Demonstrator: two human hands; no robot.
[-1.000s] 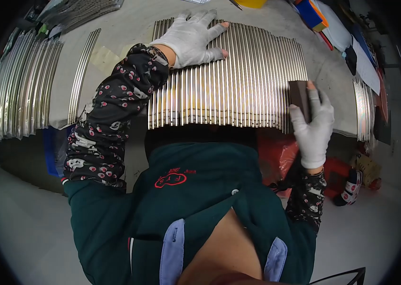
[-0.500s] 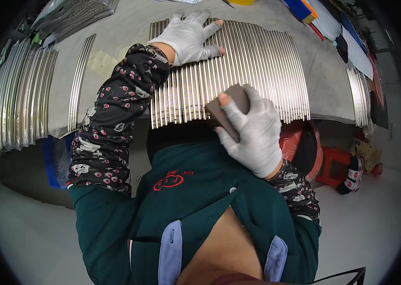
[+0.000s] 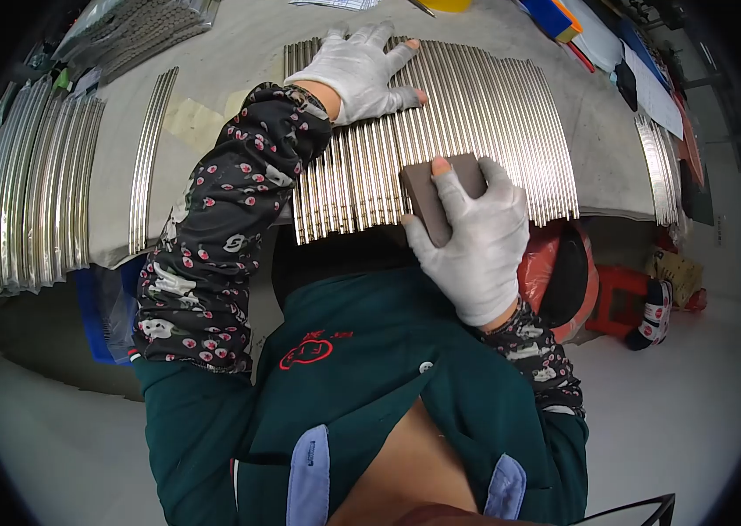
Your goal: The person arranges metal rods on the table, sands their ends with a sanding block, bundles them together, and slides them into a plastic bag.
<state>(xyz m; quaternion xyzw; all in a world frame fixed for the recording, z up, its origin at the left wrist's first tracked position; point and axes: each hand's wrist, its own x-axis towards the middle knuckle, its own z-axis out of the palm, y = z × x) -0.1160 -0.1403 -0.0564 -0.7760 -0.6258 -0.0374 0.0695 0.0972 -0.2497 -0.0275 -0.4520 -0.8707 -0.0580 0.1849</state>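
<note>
A row of shiny metal rods (image 3: 493,114) lies side by side on the grey table, their near ends at its front edge. Across the upper left part of the rods, my left hand (image 3: 366,74) rests flat with fingers spread, in a white glove with bare thumb and fingertip. My right hand (image 3: 476,241), gloved the same way, grips a dark brown block (image 3: 432,197). That block sits on the near part of the rods, right of their left end, and covers some of them.
Plastic-wrapped rod bundles (image 3: 37,188) stand at the table's left, beside a few loose rods (image 3: 153,162). More rods (image 3: 656,171) lie at the right edge. Papers (image 3: 651,92) and a blue-orange object (image 3: 553,19) are at the back right. Below is a red stool (image 3: 618,302).
My right hand and the block moved left from the right end of the rods to nearer the middle. The rods' left near ends shifted slightly right. My left hand stayed nearly in place.
</note>
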